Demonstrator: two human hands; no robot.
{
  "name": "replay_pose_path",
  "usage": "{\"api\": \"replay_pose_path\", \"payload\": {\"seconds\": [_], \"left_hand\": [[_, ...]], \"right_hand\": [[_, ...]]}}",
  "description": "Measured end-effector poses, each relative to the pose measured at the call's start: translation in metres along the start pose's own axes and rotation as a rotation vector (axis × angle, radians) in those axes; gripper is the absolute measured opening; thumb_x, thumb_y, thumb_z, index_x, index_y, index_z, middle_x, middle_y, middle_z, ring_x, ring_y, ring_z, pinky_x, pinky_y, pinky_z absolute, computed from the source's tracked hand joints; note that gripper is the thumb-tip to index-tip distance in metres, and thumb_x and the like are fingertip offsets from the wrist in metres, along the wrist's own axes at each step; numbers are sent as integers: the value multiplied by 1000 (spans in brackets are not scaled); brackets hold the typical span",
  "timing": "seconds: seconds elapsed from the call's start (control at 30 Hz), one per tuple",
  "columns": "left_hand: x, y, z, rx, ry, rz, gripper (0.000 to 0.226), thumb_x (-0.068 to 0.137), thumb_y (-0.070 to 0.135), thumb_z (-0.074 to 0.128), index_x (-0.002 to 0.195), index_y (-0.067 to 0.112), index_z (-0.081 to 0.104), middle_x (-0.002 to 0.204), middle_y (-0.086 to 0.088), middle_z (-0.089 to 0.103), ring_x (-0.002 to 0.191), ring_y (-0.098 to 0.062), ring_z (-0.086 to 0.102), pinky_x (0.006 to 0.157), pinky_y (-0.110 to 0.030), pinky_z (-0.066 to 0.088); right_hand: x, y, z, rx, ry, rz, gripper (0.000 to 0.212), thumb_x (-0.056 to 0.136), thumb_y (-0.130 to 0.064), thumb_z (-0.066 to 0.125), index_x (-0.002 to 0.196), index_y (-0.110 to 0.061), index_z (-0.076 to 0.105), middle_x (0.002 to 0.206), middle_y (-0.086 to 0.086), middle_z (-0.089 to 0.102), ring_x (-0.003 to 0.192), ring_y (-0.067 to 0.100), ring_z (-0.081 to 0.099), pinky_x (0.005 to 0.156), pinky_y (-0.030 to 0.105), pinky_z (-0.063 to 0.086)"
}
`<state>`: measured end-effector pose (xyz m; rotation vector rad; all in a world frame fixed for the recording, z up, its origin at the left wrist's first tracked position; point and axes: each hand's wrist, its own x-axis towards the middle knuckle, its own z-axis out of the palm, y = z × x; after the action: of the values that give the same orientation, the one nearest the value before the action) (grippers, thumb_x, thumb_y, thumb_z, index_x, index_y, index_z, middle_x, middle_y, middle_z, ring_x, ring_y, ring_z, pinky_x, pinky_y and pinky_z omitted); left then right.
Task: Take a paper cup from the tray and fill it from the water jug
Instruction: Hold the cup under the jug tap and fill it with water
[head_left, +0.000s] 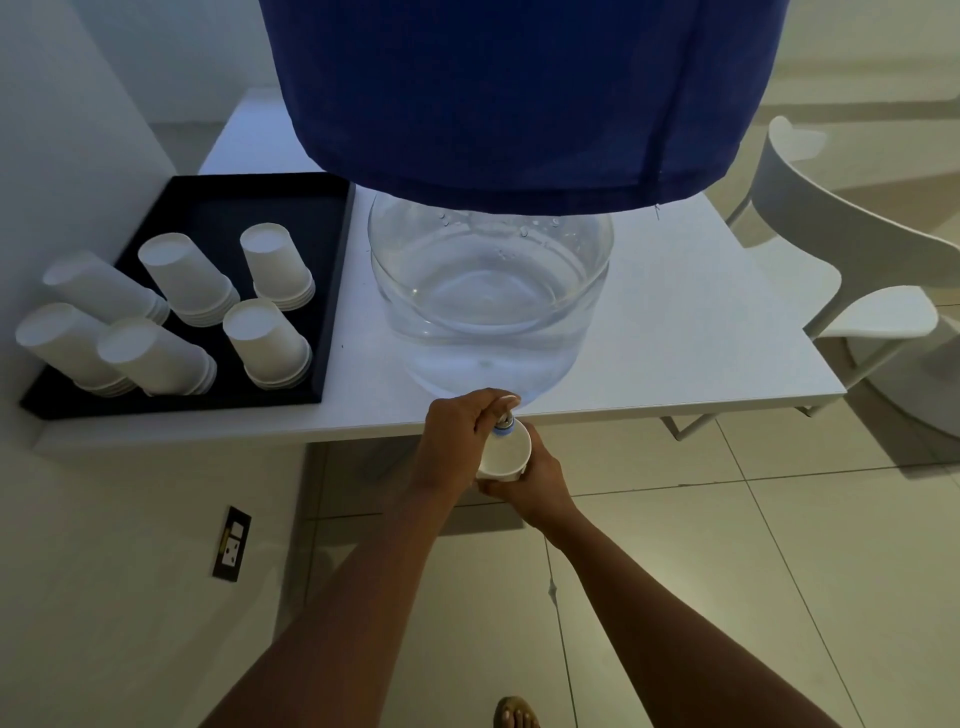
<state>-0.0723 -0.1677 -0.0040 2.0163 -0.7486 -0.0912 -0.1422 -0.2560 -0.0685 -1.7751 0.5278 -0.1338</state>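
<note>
A large clear water jug (488, 291) stands on the white table, its upper part under a dark blue cloth cover (519, 93). Its tap (504, 423) juts out over the table's front edge. My left hand (462, 431) is closed on the tap from the left. My right hand (540, 483) holds a white paper cup (506, 454) upright directly under the tap. A black tray (332, 291) at the left carries several stacks of upturned white paper cups (267, 340).
The white table (701, 332) ends just behind my hands. A white chair (852, 270) stands at the right of the table. A wall rises at the left, with a black socket plate (232, 543) low on it. The tiled floor and my foot (517, 714) are below.
</note>
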Motion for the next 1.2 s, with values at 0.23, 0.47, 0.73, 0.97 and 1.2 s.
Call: {"api": "replay_pose_path", "payload": {"seconds": [0.23, 0.47, 0.73, 0.97, 1.2], "left_hand": [[0, 0, 0, 8, 2, 12, 19, 84, 4, 56, 101, 1, 64, 102, -22, 70, 85, -12, 55, 71, 12, 33], [0, -2, 0, -4, 0, 19, 20, 84, 5, 56, 102, 1, 64, 102, -22, 70, 87, -12, 56, 73, 12, 33], [1, -4, 0, -5, -9, 26, 20, 84, 6, 56, 102, 1, 64, 102, -22, 70, 88, -12, 56, 73, 11, 33], [1, -6, 2, -3, -9, 25, 20, 84, 7, 56, 103, 2, 63, 103, -21, 70, 88, -12, 56, 74, 10, 33], [-1, -7, 3, 25, -1, 53, 21, 84, 8, 57, 104, 3, 63, 102, -20, 70, 87, -11, 57, 75, 10, 33]], "right_hand": [[-1, 1, 4, -22, 1, -11, 75, 63, -4, 79, 127, -10, 40, 123, 16, 56, 104, 19, 50, 79, 14, 43], [0, 3, 6, -13, 2, -6, 74, 62, -3, 80, 125, -10, 42, 119, 13, 58, 103, 18, 50, 75, 8, 40], [-1, 6, 7, -1, 12, 9, 74, 62, -4, 80, 125, -11, 42, 120, 14, 57, 105, 21, 52, 74, 9, 40], [0, 6, 6, 7, 7, 8, 73, 62, -2, 79, 125, -11, 42, 120, 16, 58, 105, 24, 53, 74, 11, 41], [-1, 6, 4, 20, 9, 9, 73, 61, -2, 79, 124, -12, 43, 113, 9, 58, 103, 23, 54, 72, 12, 41]]}}
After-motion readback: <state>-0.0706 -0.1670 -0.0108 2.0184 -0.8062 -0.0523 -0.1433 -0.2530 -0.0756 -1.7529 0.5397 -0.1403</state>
